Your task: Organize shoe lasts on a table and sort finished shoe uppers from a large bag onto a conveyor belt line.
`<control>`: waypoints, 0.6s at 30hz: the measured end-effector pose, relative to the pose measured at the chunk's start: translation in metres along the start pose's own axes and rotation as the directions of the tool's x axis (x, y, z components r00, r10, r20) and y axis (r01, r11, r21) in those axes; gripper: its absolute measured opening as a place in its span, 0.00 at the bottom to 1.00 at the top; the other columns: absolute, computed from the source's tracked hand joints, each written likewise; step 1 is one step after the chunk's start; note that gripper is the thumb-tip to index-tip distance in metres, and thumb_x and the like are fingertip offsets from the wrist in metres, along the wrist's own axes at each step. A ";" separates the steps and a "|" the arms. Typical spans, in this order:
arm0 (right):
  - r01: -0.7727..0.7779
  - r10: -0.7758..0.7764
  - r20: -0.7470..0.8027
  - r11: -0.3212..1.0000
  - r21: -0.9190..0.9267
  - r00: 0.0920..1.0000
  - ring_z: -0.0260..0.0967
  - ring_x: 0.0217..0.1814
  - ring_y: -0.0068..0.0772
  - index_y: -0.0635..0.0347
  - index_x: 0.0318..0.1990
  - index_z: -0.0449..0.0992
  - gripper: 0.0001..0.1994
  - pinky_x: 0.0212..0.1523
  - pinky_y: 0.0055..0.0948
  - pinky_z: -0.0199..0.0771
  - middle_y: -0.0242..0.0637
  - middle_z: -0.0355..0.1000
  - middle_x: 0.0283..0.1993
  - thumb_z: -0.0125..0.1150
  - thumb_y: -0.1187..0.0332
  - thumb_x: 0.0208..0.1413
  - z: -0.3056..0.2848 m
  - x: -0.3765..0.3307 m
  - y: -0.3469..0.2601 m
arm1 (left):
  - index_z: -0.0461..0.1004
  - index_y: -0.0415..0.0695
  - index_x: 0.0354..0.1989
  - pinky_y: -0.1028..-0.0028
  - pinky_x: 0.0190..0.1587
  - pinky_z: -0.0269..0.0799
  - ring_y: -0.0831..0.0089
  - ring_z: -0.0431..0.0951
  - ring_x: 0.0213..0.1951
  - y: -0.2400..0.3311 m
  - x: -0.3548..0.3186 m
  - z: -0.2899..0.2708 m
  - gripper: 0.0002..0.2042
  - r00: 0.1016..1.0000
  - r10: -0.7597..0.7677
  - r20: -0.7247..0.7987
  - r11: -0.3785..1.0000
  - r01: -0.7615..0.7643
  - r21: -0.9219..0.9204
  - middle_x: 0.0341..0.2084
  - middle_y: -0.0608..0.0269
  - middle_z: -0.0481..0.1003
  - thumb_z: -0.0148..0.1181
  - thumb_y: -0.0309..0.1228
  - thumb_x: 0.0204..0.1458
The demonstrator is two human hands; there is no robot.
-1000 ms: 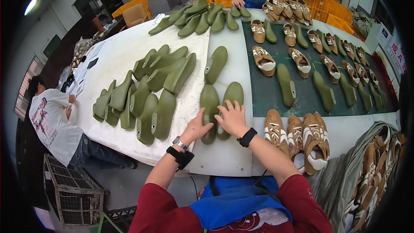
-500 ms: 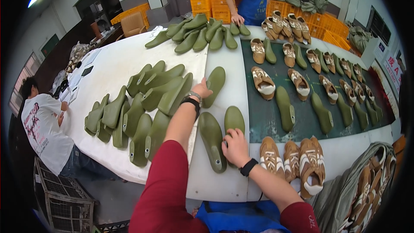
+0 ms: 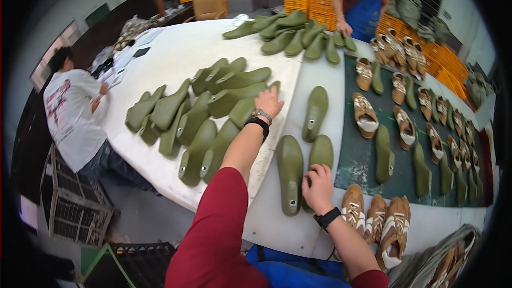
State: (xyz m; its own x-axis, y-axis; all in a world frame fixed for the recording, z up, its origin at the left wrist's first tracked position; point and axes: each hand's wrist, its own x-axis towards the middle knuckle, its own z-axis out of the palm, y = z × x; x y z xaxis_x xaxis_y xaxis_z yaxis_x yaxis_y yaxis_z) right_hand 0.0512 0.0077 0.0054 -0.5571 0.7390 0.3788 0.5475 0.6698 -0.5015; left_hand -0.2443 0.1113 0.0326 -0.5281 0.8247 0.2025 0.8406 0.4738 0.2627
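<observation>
My left hand [image 3: 269, 103] is over the right-hand edge of a group of green shoe lasts [image 3: 198, 149], its fingers curled over one last [image 3: 244, 111] whose toe shows past them. My right hand [image 3: 319, 188] grips the heel end of another green last [image 3: 322, 150] lying on the white tabletop. Beside it on the left lies a matching last [image 3: 290, 173], sole side down or up I cannot tell. A single last [image 3: 316, 112] rests farther off, touched by neither hand.
Brown-and-white sneakers [image 3: 376, 218] stand right of my right hand. On a dark green mat [image 3: 352, 165], sneakers and lasts lie in rows. More lasts [image 3: 290, 34] are heaped at the far edge, near a person in a blue apron [image 3: 362, 16]. Another person [image 3: 80, 106] sits at left.
My left hand has let go of the single last on the white strip and moved left onto the group. My right hand stays on its last. The view has turned left.
</observation>
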 end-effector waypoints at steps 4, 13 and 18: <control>-0.041 0.040 -0.028 0.999 -0.033 0.999 0.58 0.57 0.53 0.58 0.29 0.76 0.05 0.53 0.43 0.63 0.38 0.68 0.46 0.59 0.72 0.42 -0.004 -0.002 0.010 | 0.57 0.53 0.61 0.57 0.57 0.60 0.49 0.61 0.58 -0.037 -0.009 -0.003 0.43 0.923 -0.363 0.130 0.932 0.363 0.026 0.58 0.45 0.60 0.65 0.54 0.33; 0.010 -0.012 -0.051 0.999 -0.039 0.999 0.58 0.57 0.49 0.59 0.29 0.76 0.06 0.54 0.41 0.63 0.37 0.67 0.47 0.58 0.69 0.43 -0.007 -0.003 0.013 | 0.52 0.63 0.64 0.58 0.48 0.68 0.52 0.73 0.45 -0.041 -0.016 0.006 0.45 0.950 -0.279 0.138 0.911 0.217 0.351 0.46 0.45 0.66 0.63 0.46 0.30; -0.015 0.012 -0.078 0.999 -0.031 0.997 0.58 0.56 0.50 0.59 0.31 0.76 0.07 0.52 0.46 0.63 0.39 0.67 0.46 0.56 0.71 0.43 -0.013 -0.014 0.018 | 0.54 0.64 0.63 0.60 0.44 0.65 0.53 0.69 0.41 -0.001 -0.024 0.031 0.47 0.998 -0.047 -0.047 0.906 0.063 0.418 0.42 0.46 0.64 0.68 0.48 0.28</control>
State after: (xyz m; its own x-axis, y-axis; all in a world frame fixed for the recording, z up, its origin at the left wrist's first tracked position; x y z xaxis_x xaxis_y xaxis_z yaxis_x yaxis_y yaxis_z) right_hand 0.0764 0.0101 0.0012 -0.4996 0.7507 0.4323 0.5746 0.6606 -0.4831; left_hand -0.2288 0.1002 -0.0018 -0.5723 0.7859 0.2343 0.7791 0.6102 -0.1439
